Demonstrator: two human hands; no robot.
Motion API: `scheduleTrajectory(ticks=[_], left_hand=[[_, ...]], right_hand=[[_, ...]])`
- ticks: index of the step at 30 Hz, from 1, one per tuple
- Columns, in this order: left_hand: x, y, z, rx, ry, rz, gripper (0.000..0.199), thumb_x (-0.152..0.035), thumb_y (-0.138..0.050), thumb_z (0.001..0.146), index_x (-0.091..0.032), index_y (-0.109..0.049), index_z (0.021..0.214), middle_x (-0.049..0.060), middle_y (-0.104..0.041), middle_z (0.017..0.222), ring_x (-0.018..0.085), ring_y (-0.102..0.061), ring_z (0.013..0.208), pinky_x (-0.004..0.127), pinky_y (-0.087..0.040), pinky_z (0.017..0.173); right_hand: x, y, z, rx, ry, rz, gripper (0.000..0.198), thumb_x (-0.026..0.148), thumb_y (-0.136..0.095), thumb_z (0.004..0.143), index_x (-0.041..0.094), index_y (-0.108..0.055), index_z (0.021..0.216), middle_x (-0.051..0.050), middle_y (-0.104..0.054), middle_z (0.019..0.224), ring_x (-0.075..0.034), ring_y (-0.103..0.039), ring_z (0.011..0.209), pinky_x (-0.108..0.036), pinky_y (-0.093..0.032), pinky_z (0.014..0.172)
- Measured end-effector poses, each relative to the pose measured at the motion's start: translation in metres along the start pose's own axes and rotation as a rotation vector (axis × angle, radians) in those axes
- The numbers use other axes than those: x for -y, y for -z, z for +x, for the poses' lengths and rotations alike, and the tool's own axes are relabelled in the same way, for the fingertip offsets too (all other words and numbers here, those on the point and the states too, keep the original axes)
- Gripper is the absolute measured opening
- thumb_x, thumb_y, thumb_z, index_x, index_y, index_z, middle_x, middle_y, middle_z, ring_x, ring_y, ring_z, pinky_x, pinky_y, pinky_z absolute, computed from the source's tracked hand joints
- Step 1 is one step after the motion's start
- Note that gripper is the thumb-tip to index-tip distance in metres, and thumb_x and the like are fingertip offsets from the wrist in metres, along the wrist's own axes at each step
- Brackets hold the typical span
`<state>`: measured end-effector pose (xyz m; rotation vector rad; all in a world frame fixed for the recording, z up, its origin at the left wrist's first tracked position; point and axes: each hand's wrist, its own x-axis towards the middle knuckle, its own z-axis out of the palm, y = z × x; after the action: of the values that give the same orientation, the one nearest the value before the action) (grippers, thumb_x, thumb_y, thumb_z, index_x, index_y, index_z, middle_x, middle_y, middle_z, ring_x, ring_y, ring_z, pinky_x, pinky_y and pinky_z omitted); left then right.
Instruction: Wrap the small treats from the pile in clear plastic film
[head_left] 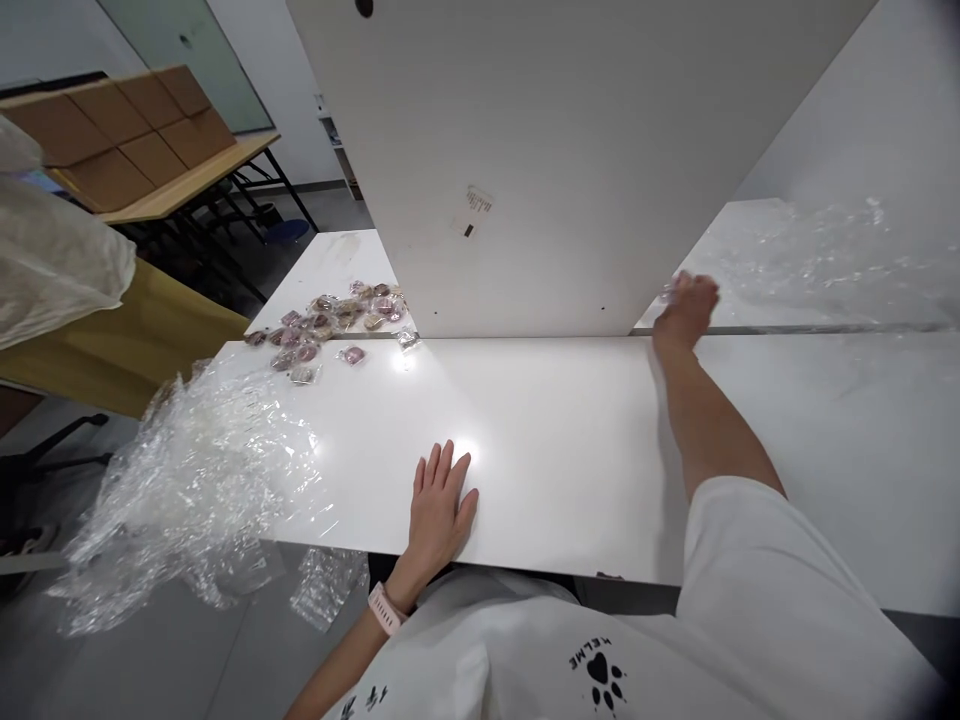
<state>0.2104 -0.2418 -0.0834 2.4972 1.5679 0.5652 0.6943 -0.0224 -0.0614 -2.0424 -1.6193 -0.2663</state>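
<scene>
My left hand (437,510) lies flat on the white table (540,450) close to its front edge, fingers stretched out and nothing in it. On the right, my right hand (688,308) reaches past the side of an upright white panel (540,130). Its fingers are curled, and a small shiny bit shows at the fingertips, too small to name. Several small items in clear wrappers, pinkish and brownish, make up a loose pile (322,325) at the table's left. One pink wrapped piece (352,355) sits slightly apart from the others.
A heap of clear plastic film (217,470) hangs over the table's left edge. More clear film (847,260) lies behind the panel at right. Cardboard boxes (112,150) stand on a wooden table (202,175) at the far left, near a yellow cloth (180,310).
</scene>
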Motion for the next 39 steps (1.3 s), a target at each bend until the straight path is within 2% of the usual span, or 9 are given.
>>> scheduleTrajectory(ticks=[5, 10, 16, 20, 24, 29, 31, 36, 39], left_hand=[[-0.001, 0.001, 0.002, 0.006, 0.0, 0.05, 0.05, -0.03, -0.049, 0.098, -0.026, -0.043, 0.148, 0.006, -0.035, 0.16, 0.028, -0.026, 0.151, 0.053, -0.03, 0.121], [0.001, -0.001, 0.002, 0.004, -0.001, 0.043, 0.05, -0.03, -0.049, 0.098, -0.027, -0.043, 0.148, 0.005, -0.033, 0.161, 0.028, -0.026, 0.151, 0.053, -0.029, 0.121], [0.001, -0.001, 0.003, 0.001, 0.0, 0.024, 0.049, -0.031, -0.049, 0.098, -0.027, -0.044, 0.147, 0.006, -0.034, 0.16, 0.029, -0.026, 0.151, 0.054, -0.027, 0.122], [0.002, -0.002, 0.002, 0.007, 0.011, -0.009, 0.048, -0.033, -0.049, 0.098, -0.027, -0.046, 0.146, 0.008, -0.035, 0.16, 0.03, -0.025, 0.151, 0.056, -0.025, 0.122], [0.005, -0.001, 0.002, 0.022, 0.023, -0.067, 0.046, -0.034, -0.05, 0.097, -0.026, -0.05, 0.142, 0.01, -0.037, 0.159, 0.032, -0.025, 0.151, 0.059, -0.023, 0.122], [-0.026, 0.012, 0.015, -0.005, 0.006, -0.266, 0.045, -0.037, -0.047, 0.099, -0.021, -0.049, 0.14, 0.015, -0.038, 0.157, 0.033, -0.03, 0.149, 0.059, -0.033, 0.117], [-0.057, 0.016, 0.026, 0.006, -0.139, -0.366, 0.043, -0.036, -0.045, 0.1, -0.022, -0.048, 0.14, 0.013, -0.042, 0.155, 0.027, -0.034, 0.147, 0.052, -0.039, 0.116], [-0.14, -0.013, 0.072, 0.186, -0.569, -0.24, 0.053, -0.035, -0.055, 0.095, -0.021, -0.045, 0.145, 0.013, -0.03, 0.161, 0.033, -0.021, 0.152, 0.059, -0.028, 0.12], [-0.159, -0.045, 0.105, 0.359, -0.642, -0.114, 0.051, -0.032, -0.053, 0.097, -0.026, -0.044, 0.147, 0.009, -0.031, 0.162, 0.035, -0.019, 0.152, 0.067, -0.022, 0.118]], right_hand=[[0.002, -0.025, -0.022, 0.169, -0.153, 0.047, 0.066, 0.016, -0.037, 0.09, -0.008, -0.023, 0.15, -0.029, -0.022, 0.156, -0.022, -0.015, 0.143, -0.047, -0.02, 0.112], [-0.035, 0.015, -0.055, -0.224, -0.447, -0.037, 0.076, 0.022, -0.043, 0.091, 0.011, -0.012, 0.159, -0.02, -0.007, 0.165, -0.023, 0.002, 0.149, -0.054, -0.004, 0.114], [-0.106, 0.072, -0.091, -0.023, -0.93, -0.117, 0.045, 0.02, -0.044, 0.089, -0.004, -0.063, 0.122, -0.039, -0.048, 0.132, -0.037, -0.036, 0.131, -0.058, -0.025, 0.099], [-0.087, 0.091, -0.143, 0.034, -0.835, -0.147, 0.041, 0.015, -0.041, 0.088, -0.002, -0.064, 0.118, -0.038, -0.053, 0.125, -0.036, -0.051, 0.118, -0.051, -0.035, 0.089], [-0.006, 0.109, -0.216, 0.189, -0.653, -0.121, 0.038, 0.023, -0.041, 0.091, 0.007, -0.065, 0.115, -0.029, -0.061, 0.114, -0.033, -0.061, 0.095, -0.047, -0.041, 0.079], [0.121, 0.155, -0.276, 0.786, -0.097, 0.38, 0.037, 0.04, -0.044, 0.095, 0.024, -0.067, 0.119, -0.01, -0.071, 0.106, -0.024, -0.065, 0.086, -0.037, -0.051, 0.077], [0.141, 0.169, -0.278, 0.81, 0.079, 0.585, 0.037, 0.047, -0.045, 0.095, 0.03, -0.068, 0.12, -0.006, -0.071, 0.107, -0.022, -0.066, 0.09, -0.033, -0.053, 0.074], [0.075, 0.166, -0.23, 0.02, -0.031, 0.078, 0.051, 0.054, -0.048, 0.093, 0.027, -0.06, 0.135, -0.013, -0.047, 0.147, -0.036, -0.038, 0.138, -0.056, -0.034, 0.109], [0.005, 0.145, -0.187, 0.087, -0.149, -0.187, 0.071, 0.063, -0.054, 0.086, 0.032, -0.044, 0.149, -0.01, -0.011, 0.166, -0.045, -0.011, 0.148, -0.068, -0.023, 0.108]])
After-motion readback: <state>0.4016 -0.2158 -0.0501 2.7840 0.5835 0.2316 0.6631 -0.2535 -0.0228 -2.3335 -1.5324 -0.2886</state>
